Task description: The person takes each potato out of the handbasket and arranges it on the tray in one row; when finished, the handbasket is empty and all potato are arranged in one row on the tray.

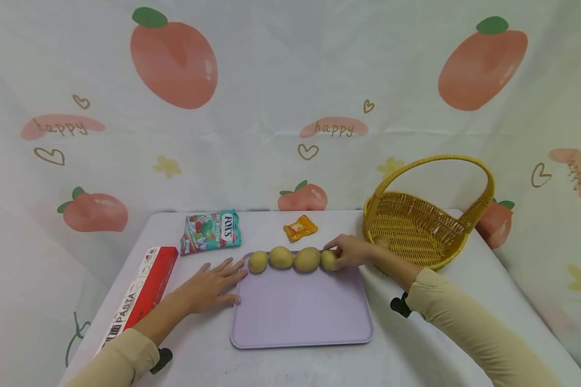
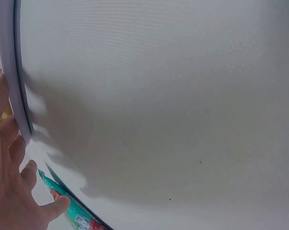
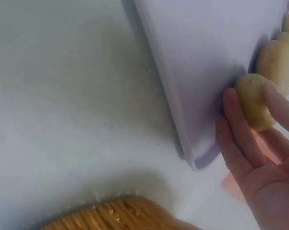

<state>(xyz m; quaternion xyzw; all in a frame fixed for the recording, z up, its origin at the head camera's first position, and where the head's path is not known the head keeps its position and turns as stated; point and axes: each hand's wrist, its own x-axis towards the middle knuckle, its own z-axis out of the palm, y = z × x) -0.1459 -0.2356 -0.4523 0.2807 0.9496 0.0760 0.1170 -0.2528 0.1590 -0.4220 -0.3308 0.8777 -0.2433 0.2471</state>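
A row of several potatoes (image 1: pixel 281 257) lies along the far edge of a light purple tray (image 1: pixel 300 317). My right hand (image 1: pixel 351 251) holds the potato (image 3: pixel 253 99) at the right end of that row, its thumb on one side and fingers on the other. With fingers spread, my left hand (image 1: pixel 213 286) rests at the tray's left rim, close to the leftmost potato (image 1: pixel 258 262). The left wrist view catches only part of this hand (image 2: pixel 15 177) beside the tray's edge.
A yellow wicker basket (image 1: pixel 416 228) with a tall handle stands at the back right; one potato (image 1: pixel 382 241) shows inside. Behind the tray lies an orange packet (image 1: pixel 300 228). On the left are a green FOX'S candy bag (image 1: pixel 212 232) and a red and white pasta box (image 1: pixel 147 287).
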